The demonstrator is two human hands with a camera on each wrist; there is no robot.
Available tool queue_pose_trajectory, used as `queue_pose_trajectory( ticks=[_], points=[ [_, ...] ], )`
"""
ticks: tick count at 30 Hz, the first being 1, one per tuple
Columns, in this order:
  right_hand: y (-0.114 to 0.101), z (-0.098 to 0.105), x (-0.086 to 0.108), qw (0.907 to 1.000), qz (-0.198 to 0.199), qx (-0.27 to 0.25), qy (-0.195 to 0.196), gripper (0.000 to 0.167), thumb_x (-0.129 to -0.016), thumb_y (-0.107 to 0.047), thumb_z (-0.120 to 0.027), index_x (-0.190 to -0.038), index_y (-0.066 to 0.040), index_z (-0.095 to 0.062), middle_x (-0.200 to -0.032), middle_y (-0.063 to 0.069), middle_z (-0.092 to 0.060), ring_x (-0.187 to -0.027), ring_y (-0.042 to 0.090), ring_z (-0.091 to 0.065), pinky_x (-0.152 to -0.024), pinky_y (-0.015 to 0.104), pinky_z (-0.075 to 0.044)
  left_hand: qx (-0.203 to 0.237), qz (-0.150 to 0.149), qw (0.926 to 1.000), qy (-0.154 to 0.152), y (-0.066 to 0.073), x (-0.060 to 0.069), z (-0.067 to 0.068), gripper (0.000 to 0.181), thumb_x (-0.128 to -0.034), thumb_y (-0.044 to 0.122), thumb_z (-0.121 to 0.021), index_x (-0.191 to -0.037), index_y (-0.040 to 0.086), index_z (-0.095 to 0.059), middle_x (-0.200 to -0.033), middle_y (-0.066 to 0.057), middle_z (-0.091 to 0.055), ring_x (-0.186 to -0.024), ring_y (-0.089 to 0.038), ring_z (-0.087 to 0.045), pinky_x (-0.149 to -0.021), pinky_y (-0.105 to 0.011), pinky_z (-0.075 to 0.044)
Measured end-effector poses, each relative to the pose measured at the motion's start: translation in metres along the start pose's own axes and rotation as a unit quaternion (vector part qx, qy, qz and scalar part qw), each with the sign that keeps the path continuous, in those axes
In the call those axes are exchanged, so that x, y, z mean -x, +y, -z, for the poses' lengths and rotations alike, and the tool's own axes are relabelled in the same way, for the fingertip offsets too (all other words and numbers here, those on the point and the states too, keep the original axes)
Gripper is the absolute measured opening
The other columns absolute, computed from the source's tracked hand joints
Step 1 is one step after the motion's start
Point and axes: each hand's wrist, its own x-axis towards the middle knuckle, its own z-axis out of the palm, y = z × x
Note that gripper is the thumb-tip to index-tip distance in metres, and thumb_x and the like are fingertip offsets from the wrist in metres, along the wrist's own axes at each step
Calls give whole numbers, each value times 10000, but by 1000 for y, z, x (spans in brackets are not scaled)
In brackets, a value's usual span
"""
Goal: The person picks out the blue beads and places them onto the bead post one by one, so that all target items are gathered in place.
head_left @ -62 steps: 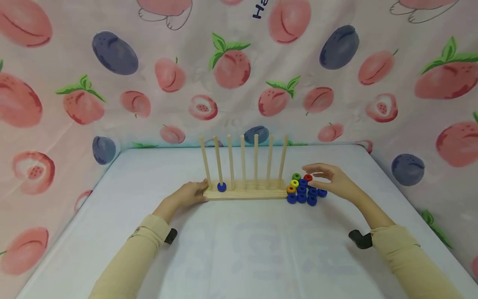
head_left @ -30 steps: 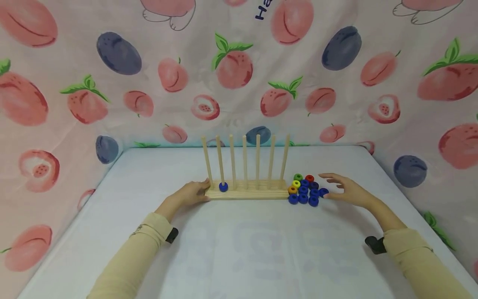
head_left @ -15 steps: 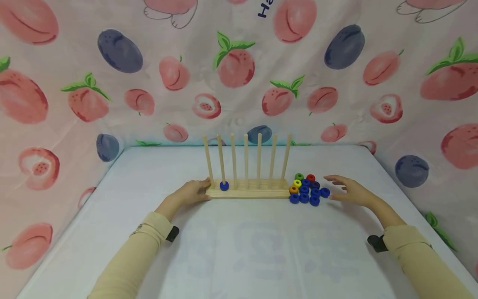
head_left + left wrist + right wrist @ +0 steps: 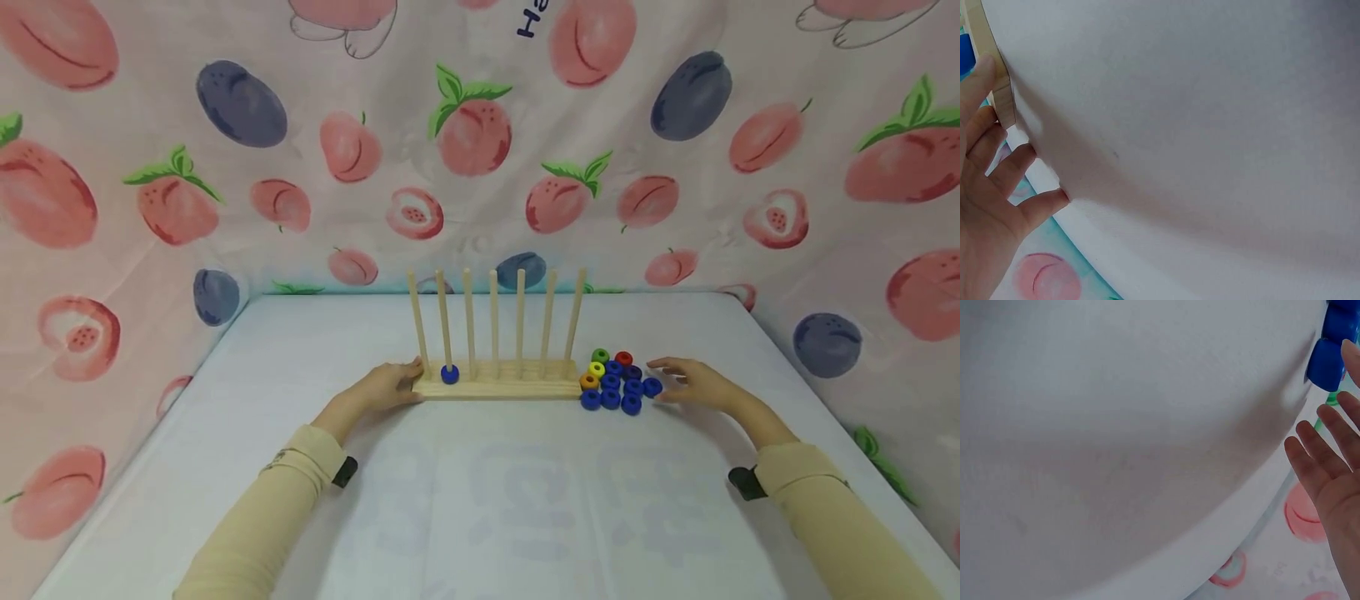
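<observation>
Seven wooden pegs [image 4: 494, 325] rise from one wooden rack [image 4: 495, 389] on the white desk [image 4: 480, 500] in the head view. A single blue bead [image 4: 450, 375] sits low on the rack's second peg from the left. At the rack's left end, the left hand [image 4: 378, 388] holds it between thumb and fingers. Just beside the rack's right end lie a green bead [image 4: 600, 356], a red bead [image 4: 623, 358], a yellow bead [image 4: 596, 369], an orange bead [image 4: 589, 381] and several blue ones. The right hand [image 4: 701, 387] is to the right of the rack, beyond them, near the outermost blue bead [image 4: 652, 387]; its fingers are wide and grip nothing. In the left wrist view, thumb and forefinger pinch the rack's end, while other fingers spread outside it. In the right wrist view, the thumb is close to the outermost blue bead, but I cannot tell if they touch.
</observation>
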Motion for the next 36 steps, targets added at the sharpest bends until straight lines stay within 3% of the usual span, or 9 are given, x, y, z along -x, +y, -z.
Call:
queue_pose_trajectory(
  ticks=[6,17,27,36],
  points=[
    [5,0,1,9998,6,-23,-193,584,-834,-139,-707,-1254,179,-454,-1273,366,-501,-1200,524,-450,-994,601,-389,60,-36,10000,-34,3,1,-3,606,-916,242,-614,-1399,-26,-367,-1492,-172,-293,-1360,-407,-323,-1139,-509,-267],
    [1,1,-3,9986,-151,-398,-309,538,-836,-134,-707,-1222,176,-496,-1246,354,-530,-1188,494,-488,-992,539,-419,-107,55,9999,50,1,4,1,620,-914,250,-615,-1416,-2,-353,-1493,-162,-304,-1346,-406,-351,-1129,-511,-288],
    [0,1,0,9991,-271,10,-315,508,-786,-156,-756,-1137,156,-564,-1167,333,-589,-1115,489,-544,-951,570,-450,-78,-104,9999,-13,4,0,-4,610,-911,254,-617,-1399,-21,-375,-1483,-184,-314,-1344,-410,-353,-1126,-511,-291],
    [0,1,-10,9995,-231,-24,-227,516,-807,-161,-740,-1162,159,-548,-1190,336,-577,-1140,488,-530,-976,565,-434,-197,103,9997,-35,2,0,2,603,-906,242,-624,-1396,-16,-388,-1483,-185,-315,-1343,-413,-353,-1125,-511,-295]
  ],
)
